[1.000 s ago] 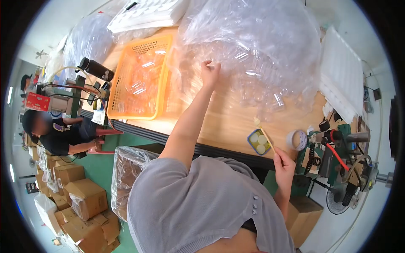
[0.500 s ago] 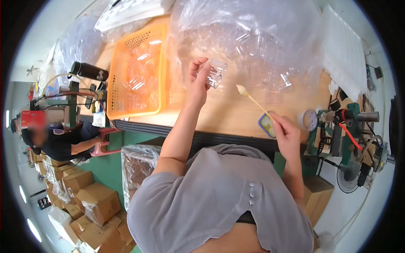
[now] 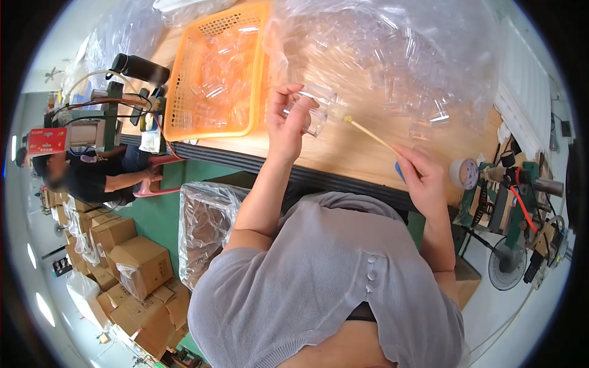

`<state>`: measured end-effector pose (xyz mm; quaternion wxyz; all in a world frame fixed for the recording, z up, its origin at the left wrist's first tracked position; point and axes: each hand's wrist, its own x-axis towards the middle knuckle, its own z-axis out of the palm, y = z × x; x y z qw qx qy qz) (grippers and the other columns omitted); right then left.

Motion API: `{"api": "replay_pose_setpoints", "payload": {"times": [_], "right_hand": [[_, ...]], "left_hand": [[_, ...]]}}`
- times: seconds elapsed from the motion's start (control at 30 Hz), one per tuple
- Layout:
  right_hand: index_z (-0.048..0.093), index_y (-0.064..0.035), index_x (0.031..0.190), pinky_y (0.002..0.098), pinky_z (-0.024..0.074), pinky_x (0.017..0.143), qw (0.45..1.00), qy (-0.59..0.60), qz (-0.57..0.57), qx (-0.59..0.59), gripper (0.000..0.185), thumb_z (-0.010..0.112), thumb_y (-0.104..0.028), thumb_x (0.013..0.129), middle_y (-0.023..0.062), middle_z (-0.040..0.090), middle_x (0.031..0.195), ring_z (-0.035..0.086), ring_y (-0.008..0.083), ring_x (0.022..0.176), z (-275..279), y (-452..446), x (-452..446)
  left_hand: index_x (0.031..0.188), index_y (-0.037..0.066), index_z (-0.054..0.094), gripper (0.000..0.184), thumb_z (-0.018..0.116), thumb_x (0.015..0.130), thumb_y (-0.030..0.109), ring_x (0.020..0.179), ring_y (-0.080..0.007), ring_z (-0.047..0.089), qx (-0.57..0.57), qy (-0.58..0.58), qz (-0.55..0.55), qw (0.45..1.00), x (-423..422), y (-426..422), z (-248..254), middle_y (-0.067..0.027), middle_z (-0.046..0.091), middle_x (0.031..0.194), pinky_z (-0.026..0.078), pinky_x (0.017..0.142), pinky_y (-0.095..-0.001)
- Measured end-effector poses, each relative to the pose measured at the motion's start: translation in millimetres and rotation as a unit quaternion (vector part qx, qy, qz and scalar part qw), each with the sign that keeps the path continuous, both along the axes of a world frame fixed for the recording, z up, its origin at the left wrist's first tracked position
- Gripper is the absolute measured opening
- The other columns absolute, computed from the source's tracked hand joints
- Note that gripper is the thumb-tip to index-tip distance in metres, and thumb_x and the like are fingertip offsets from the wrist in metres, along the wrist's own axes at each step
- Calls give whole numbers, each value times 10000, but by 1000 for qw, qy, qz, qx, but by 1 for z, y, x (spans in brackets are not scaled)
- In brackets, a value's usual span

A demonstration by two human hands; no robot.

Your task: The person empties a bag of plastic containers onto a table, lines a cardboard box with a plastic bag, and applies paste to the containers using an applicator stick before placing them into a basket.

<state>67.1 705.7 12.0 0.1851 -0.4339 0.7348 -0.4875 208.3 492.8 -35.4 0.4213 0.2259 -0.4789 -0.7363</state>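
Observation:
My left hand [image 3: 288,126] is closed around a clear plastic container [image 3: 318,101], held above the wooden table [image 3: 334,153]. In my right hand [image 3: 424,178] is a thin stick [image 3: 371,133] with a pale, bulbous tip. That tip is at the right side of the container; whether they touch is hard to tell. Beneath my right hand a bit of the blue-rimmed dish [image 3: 399,170] shows, the rest of it hidden. Many clear pieces [image 3: 392,80] lie in and around a big plastic bag [image 3: 454,37] beyond my hands.
An orange basket [image 3: 259,80] with clear pieces stands at the back left, near a black bottle [image 3: 141,69]. A tape roll [image 3: 464,173] and a machine [image 3: 515,190] are at right. Another person [image 3: 92,178] sits at far left, above cardboard boxes [image 3: 141,264].
My left hand has picked up a clear container from the pile and brought it nearer. My right hand has lifted the stick from the dish, and its tip has moved to the container.

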Motion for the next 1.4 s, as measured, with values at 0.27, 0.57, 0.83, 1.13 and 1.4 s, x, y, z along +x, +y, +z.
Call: {"api": "replay_pose_setpoints", "payload": {"times": [0.27,0.57,0.83,1.13,1.4], "right_hand": [[665,-23,1023,273,336,512,999,9,51,-10,221,588,31,822,61,424,601,419,156,554,9,5,12],[657,-7,1034,263,341,535,999,-45,8,-29,209,586,12,839,48,467,652,423,140,588,-8,16,1],[647,-2,1047,250,343,570,993,-111,-33,-19,208,576,6,851,38,462,686,432,132,630,-15,28,-4],[625,31,1086,236,435,736,987,-144,-65,17,218,551,-7,884,52,597,871,549,107,817,-17,52,-10],[619,36,1101,244,435,847,985,-155,-75,34,227,547,-26,894,90,635,1069,577,129,968,-38,70,-18]], "left_hand": [[1118,56,489,258,582,877,66,513,-16,399,-24,-4,15,1000,-5,7,8,-50,615,818,310,451,-167],[1125,87,541,340,665,837,220,802,-160,567,-410,-452,277,742,63,-86,15,-75,564,968,475,602,-305],[908,57,608,217,664,789,229,870,-344,575,-537,-457,193,683,19,-101,-26,-179,582,945,478,741,-434],[1050,-16,477,304,556,768,65,968,-353,564,-500,-659,29,560,-60,-103,-103,-203,565,1010,506,753,-426],[1021,-49,550,324,562,733,101,1118,-335,466,-678,-573,51,457,-89,-124,-69,-169,545,1129,387,934,-425]]}}
